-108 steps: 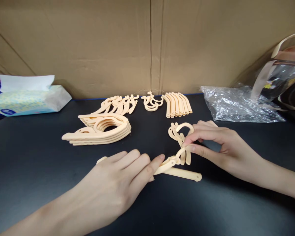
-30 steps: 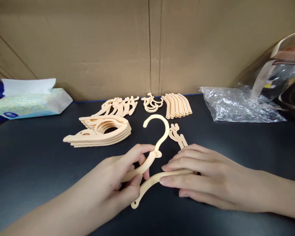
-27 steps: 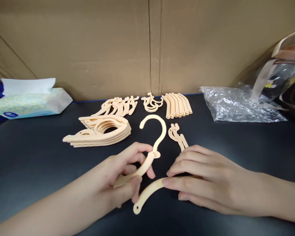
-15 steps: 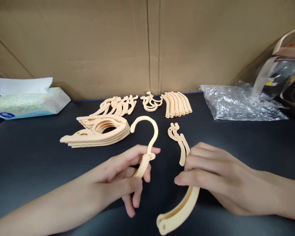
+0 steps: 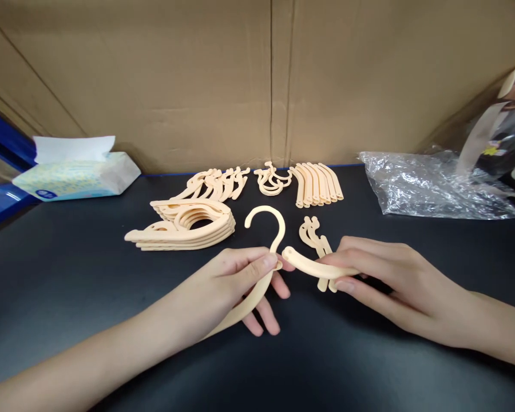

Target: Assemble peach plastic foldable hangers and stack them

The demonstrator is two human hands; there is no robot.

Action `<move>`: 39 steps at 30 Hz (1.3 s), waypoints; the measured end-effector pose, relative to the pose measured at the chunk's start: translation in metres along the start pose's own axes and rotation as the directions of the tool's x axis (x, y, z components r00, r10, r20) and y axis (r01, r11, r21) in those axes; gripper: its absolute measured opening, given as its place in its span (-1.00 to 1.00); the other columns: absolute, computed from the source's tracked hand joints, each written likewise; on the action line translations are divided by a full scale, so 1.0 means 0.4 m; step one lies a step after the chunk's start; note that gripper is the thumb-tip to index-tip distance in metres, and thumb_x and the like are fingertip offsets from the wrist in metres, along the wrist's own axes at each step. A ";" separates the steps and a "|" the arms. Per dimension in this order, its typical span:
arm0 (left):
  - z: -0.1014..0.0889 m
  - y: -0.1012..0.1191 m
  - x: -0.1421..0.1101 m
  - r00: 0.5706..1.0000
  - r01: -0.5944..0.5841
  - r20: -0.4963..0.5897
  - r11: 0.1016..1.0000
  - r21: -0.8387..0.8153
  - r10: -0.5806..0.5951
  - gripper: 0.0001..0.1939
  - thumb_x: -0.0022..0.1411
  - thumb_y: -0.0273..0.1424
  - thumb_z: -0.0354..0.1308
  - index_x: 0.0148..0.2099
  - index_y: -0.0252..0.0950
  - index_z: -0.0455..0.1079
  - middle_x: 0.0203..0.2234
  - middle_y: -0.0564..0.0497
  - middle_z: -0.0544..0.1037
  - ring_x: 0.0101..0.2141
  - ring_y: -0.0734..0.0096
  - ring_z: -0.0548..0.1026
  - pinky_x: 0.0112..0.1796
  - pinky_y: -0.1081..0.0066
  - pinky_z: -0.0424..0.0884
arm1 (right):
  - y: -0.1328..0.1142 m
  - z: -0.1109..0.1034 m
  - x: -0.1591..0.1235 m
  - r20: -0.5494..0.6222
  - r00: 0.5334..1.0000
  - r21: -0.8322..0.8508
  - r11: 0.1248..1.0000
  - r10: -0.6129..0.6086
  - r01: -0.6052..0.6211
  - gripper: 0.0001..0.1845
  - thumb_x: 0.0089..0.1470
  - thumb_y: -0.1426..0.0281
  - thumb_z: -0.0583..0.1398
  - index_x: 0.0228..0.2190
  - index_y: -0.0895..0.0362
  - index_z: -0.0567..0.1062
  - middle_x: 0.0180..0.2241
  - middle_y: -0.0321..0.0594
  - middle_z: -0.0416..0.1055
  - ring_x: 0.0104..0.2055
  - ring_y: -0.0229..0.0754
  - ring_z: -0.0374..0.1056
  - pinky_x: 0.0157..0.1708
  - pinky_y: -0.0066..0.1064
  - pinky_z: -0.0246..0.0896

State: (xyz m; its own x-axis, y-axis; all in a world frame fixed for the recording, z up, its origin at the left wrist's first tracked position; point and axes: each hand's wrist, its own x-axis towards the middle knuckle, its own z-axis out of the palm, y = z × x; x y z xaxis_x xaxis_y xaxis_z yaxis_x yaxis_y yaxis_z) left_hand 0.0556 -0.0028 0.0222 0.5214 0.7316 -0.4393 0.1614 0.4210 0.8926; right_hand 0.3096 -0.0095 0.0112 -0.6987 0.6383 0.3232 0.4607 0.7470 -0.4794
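One hook (image 5: 282,227) above left grip (image 5: 234,273), bar (image 5: 311,266) jutting from right grip (image 5: 392,272)

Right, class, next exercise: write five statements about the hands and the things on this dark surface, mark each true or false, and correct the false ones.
1. The left hand holds a part with a hook. True.
2. The right hand holds a curved piece. True.
3. The stacked pieces lie to the right of the right hand. False: they lie on the left, beyond the left hand.
4. A white tissue sticks out of the tissue pack. True.
5. The crinkled clear plastic lies right beside the tissue pack. False: it lies at the opposite side, on the right.
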 end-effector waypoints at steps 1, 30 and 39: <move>0.002 0.003 0.003 1.000 0.011 -0.009 1.000 -0.012 -0.011 -0.69 0.45 -0.27 0.04 -0.25 -0.34 0.47 -0.41 0.08 0.54 -0.56 0.53 0.56 -0.56 0.63 0.47 | 0.003 0.000 -0.002 0.004 1.000 0.004 1.000 0.003 -0.003 -0.82 0.36 0.43 0.07 -0.13 0.10 0.48 -0.33 -0.29 0.41 -0.39 -0.35 0.35 -0.41 -0.56 0.19; -0.032 -0.026 -0.008 0.999 -0.031 0.040 0.990 -0.139 0.037 -0.69 0.28 -0.27 0.32 0.05 -0.16 0.55 -0.20 -0.02 0.70 -0.27 0.32 0.69 -0.40 0.60 0.55 | 0.015 0.008 -0.012 0.081 0.982 -0.191 0.964 -0.172 0.185 -0.82 0.30 0.46 0.12 -0.08 0.13 0.46 -0.35 -0.29 0.50 -0.44 -0.32 0.34 -0.42 -0.48 0.18; -0.033 -0.024 -0.006 0.999 -0.025 0.034 0.991 -0.132 0.029 -0.69 0.23 -0.22 0.36 0.00 -0.17 0.58 -0.15 -0.04 0.68 -0.22 0.33 0.66 -0.30 0.59 0.53 | 0.014 0.008 -0.011 0.080 0.973 -0.224 0.947 -0.216 0.229 -0.82 0.31 0.46 0.10 -0.11 0.13 0.47 -0.34 -0.25 0.53 -0.41 -0.30 0.41 -0.43 -0.45 0.19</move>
State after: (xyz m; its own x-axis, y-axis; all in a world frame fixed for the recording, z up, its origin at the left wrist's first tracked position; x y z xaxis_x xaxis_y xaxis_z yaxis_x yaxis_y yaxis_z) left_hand 0.0419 -0.0015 0.0135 0.5544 0.7248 -0.4091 0.0361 0.4701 0.8819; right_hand 0.3134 -0.0085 0.0046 -0.8234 0.4446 0.3526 0.3989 0.8954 -0.1976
